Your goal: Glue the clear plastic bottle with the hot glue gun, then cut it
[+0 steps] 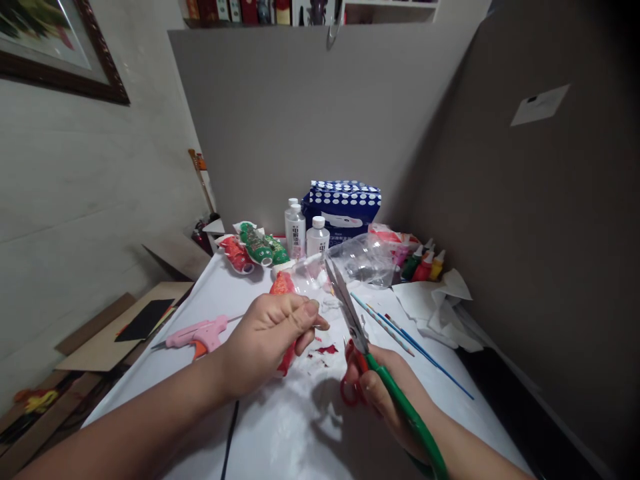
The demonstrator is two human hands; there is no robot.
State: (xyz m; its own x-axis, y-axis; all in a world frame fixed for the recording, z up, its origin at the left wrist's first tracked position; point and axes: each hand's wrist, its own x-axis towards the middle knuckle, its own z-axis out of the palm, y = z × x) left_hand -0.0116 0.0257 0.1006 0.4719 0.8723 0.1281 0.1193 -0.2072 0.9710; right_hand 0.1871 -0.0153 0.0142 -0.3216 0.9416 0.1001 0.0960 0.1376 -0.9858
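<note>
My right hand grips a pair of scissors with green handles; the blades point up and away from me. My left hand is closed in a pinch, and what sits between thumb and finger is too small to make out. Behind and below it lies a red and orange painted piece, partly hidden, with clear plastic beside it. Red scissor handles show on the table next to my right hand. Dark red scraps lie on the white table cover between the hands.
On the left is a pink glue gun. Farther back stand painted green figures, a red one, white-capped bottles and a blue bag. Brushes, paint bottles, clear plastic and crumpled tissue lie right.
</note>
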